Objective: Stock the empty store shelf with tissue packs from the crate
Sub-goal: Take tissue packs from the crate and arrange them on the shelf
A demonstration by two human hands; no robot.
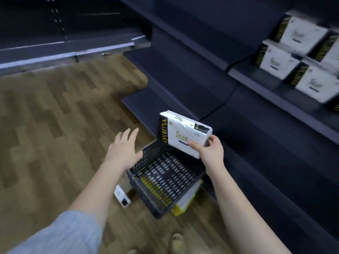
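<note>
transfer step in hand: one tissue pack [180, 133] is lifted clear above the crate [165, 177] and, by judgement, is on its way to the shelf [286, 99] on the right. the right hand [211, 151] grips the pack at its lower right corner; the thumb lies across the printed white face, and the other fingers [213, 139] wrap round the edge behind it. the pack is tilted, its black side band towards the left. the left hand [122, 151] hangs above the crate's left rim with fingers spread and straight, holding nothing and touching nothing that can be seen.

crate: black mesh, standing on the wooden floor [55, 125] just beside the shelving base. it appears empty or nearly so; yellow and white packaging shows through or under the mesh, and which cannot be told.

shelf: stocked packs [293, 57] sit in stacked rows at the upper right, blurred. bare shelf board runs to their left.

next move, as judged: carry the pack up and right, square it to the stocked rows, and set it on bare board beside them. the corner grip is narrow, so the free hand may be needed to steady the pack.
</note>
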